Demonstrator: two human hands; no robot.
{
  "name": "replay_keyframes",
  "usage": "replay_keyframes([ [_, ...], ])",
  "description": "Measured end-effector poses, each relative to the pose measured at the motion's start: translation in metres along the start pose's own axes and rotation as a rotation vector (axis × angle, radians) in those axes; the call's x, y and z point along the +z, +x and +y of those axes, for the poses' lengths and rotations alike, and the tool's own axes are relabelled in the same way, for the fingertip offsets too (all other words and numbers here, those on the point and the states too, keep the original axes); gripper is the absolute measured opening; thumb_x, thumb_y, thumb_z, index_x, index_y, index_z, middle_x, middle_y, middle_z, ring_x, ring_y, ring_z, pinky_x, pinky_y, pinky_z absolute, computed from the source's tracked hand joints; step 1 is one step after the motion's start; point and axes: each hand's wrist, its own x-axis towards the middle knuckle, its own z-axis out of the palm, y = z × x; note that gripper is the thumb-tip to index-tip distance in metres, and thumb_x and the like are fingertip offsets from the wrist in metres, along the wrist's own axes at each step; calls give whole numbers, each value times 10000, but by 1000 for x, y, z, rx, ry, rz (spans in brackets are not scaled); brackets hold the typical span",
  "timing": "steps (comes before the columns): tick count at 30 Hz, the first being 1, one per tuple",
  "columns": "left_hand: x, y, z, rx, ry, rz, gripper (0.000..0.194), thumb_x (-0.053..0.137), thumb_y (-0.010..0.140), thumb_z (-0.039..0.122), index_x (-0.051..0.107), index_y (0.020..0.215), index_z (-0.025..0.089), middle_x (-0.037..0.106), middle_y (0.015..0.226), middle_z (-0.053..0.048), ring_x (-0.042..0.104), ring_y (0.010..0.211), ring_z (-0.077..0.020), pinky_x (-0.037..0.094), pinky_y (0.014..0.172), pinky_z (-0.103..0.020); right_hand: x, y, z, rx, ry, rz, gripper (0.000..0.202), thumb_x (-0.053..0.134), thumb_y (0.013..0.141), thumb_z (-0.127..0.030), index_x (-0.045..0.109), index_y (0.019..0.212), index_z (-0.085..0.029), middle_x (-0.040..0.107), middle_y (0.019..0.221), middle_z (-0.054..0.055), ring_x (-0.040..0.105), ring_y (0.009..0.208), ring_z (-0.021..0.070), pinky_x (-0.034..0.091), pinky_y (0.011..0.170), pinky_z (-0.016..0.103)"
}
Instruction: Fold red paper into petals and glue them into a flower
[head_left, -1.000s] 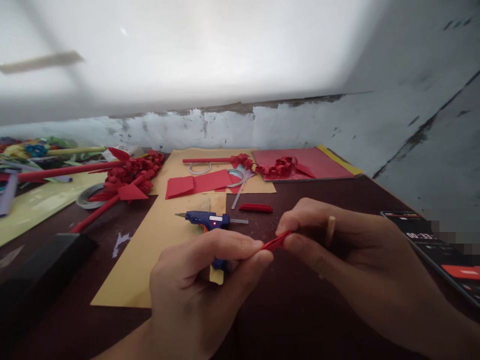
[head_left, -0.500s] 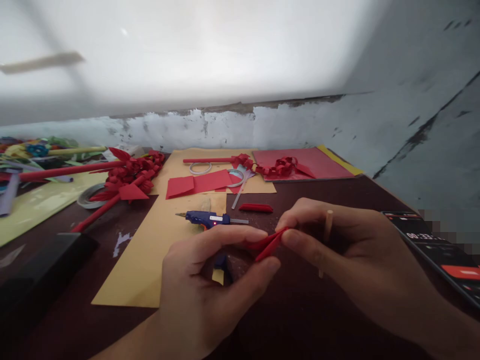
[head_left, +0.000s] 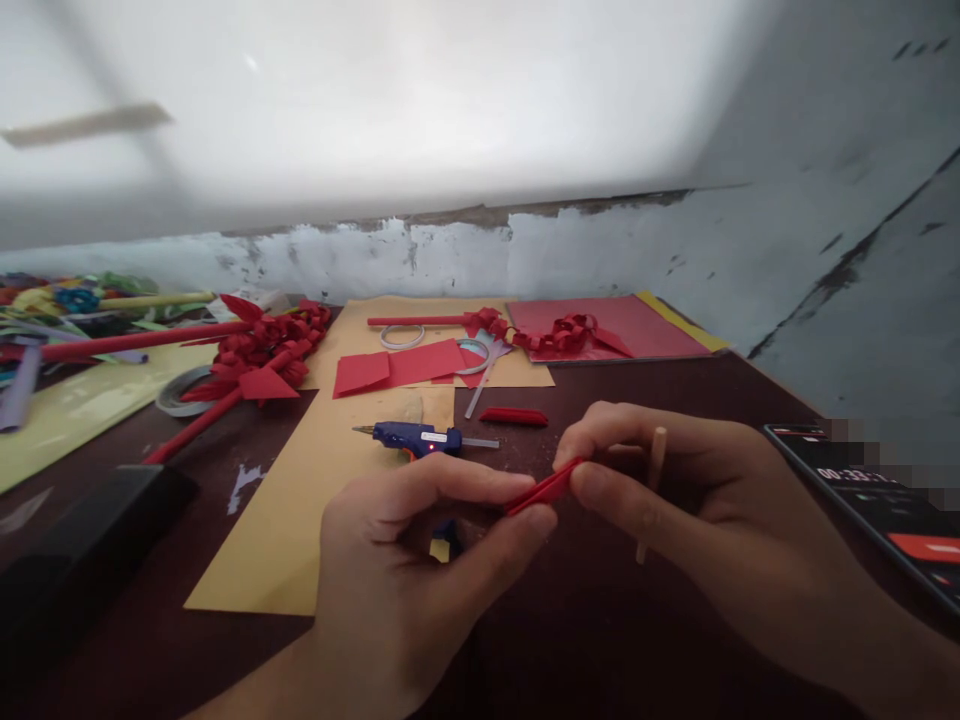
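Between my two hands is a small folded piece of red paper (head_left: 546,489). My left hand (head_left: 420,560) pinches its near end between thumb and fingers. The other end is gripped by the thumb and forefinger of my right hand (head_left: 675,510), which also keeps a thin wooden stick (head_left: 658,458) tucked upright among its fingers. Just beyond lies another folded red paper piece (head_left: 514,416) on the table. A blue glue gun (head_left: 409,437) with a lit red light rests behind my left hand, a clear glue stick poking from its back; its handle is partly hidden.
Red paper sheets (head_left: 412,366), tape rolls (head_left: 401,336) and a red paper flower stem (head_left: 416,321) lie at the back. More red paper flowers (head_left: 259,350) are at left, near a black object (head_left: 90,540). A phone (head_left: 862,500) showing a timer stands at right.
The two flaps of the red paper, spread apart at my left fingers before, are now pressed together flat. Both hands stay in nearly the same place.
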Motion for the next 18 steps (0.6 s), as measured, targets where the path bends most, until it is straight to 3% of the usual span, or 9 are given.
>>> replay_keyframes([
  [10, 1, -1, 0, -16, 9, -2, 149, 917, 694, 188, 841, 752, 301, 791, 692, 45, 629, 474, -93, 504, 465, -191, 1, -2, -1, -30, -75, 10, 159, 689, 996, -419, 732, 906, -295, 631, 658, -28, 469, 501, 116, 331, 412, 245],
  [13, 0, 0, 1, -56, -9, -15, 127, 891, 725, 189, 831, 751, 297, 791, 699, 49, 663, 526, -90, 519, 498, -160, 1, -2, -1, -73, -163, 11, 159, 670, 1001, -398, 721, 892, -294, 652, 682, -24, 530, 546, 135, 371, 431, 252],
  [18, -6, 6, -2, -87, -4, -150, 122, 852, 799, 192, 822, 823, 308, 797, 744, 68, 701, 603, -78, 550, 557, -109, 2, -3, -1, -142, -262, 46, 130, 672, 997, -360, 730, 896, -304, 712, 728, -21, 638, 632, 166, 393, 439, 264],
])
